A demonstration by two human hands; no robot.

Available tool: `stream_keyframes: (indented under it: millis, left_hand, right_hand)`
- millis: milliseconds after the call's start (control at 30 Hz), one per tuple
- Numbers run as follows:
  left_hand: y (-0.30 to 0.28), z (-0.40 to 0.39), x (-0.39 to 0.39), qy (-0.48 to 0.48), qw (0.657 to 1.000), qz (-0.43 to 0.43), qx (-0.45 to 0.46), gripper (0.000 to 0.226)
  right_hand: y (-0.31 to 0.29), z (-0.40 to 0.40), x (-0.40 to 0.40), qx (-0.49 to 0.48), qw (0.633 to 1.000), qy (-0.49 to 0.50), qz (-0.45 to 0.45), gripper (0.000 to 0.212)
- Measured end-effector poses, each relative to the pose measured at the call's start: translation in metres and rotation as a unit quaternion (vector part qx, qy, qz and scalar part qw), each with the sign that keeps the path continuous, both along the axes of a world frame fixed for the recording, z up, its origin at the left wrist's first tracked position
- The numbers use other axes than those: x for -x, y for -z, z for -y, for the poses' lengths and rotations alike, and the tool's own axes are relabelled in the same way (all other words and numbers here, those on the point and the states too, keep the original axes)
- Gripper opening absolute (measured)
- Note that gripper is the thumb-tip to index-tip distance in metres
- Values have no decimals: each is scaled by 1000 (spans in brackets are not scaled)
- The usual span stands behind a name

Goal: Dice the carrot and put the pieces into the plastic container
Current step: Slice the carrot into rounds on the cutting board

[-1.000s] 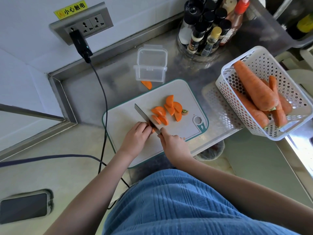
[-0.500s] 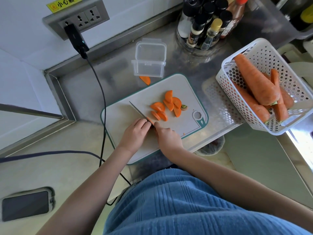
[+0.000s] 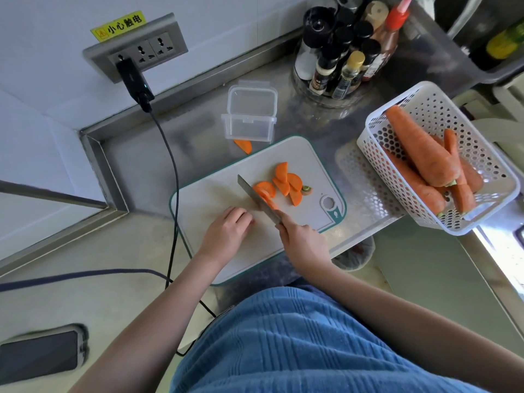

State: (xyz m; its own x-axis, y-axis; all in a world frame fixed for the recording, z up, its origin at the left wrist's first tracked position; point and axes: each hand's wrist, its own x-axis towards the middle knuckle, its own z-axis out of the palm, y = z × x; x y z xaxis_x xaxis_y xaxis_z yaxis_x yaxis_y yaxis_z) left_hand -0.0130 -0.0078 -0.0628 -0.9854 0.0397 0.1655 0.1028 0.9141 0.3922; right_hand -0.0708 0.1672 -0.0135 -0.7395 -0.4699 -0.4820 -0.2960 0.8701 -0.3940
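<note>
Several orange half-round carrot slices [image 3: 285, 182] lie on the white cutting board [image 3: 215, 191]. My right hand [image 3: 302, 241] grips a knife [image 3: 255, 198] whose blade rests against the slices on their left side. My left hand [image 3: 226, 229] lies curled on the board, left of the blade; a sliver of orange shows at its fingertips, too small to tell if it holds anything. The clear plastic container [image 3: 249, 120] stands open behind the board, lid hinged back. One carrot piece [image 3: 243, 145] lies on the steel counter just in front of it.
A white perforated basket [image 3: 425, 103] with whole carrots [image 3: 416, 148] sits at the right. A round rack of spice bottles [image 3: 343, 52] stands at the back. A black cable [image 3: 173, 177] runs from the wall socket past the board's left edge. A phone [image 3: 39, 355] lies near left.
The knife has moved right, away from my left hand and up against the pile of slices. My two hands, close together before, are now apart.
</note>
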Motion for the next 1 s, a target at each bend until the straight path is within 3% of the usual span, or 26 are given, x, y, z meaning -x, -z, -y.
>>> stream_keyframes:
  millis: [233,767,1000]
  left_hand:
    - [2,4,-5,14,1000,-9,22,19]
    - [6,2,-6,-5,1000,4,11,28]
    - [5,1,-7,-16,999,-29,-2,25]
  right_hand:
    - [-5,12,-8,30,999,37,17,30]
    - [0,20,-19,-13,999,-50,14,25]
    - [3,19,-21,-34,995,-92,-20,25]
